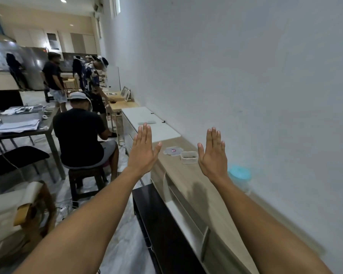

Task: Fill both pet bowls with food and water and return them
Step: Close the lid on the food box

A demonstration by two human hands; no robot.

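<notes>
we are holding our left hand (142, 153) and right hand (213, 155) out flat, fingers together, gripping nothing. the clear food container (189, 157) is sitting on the wooden counter (184, 180) between them, nearer the right hand; no pet bowls are showing.

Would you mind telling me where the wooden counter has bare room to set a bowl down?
The wooden counter is bare near the camera, from the clear container back toward the viewer, left of the blurry blue-lidded jar. The white counter beyond is mostly bare too. It is crowded only around the container and its loose lid, between the left hand and right hand.
</notes>
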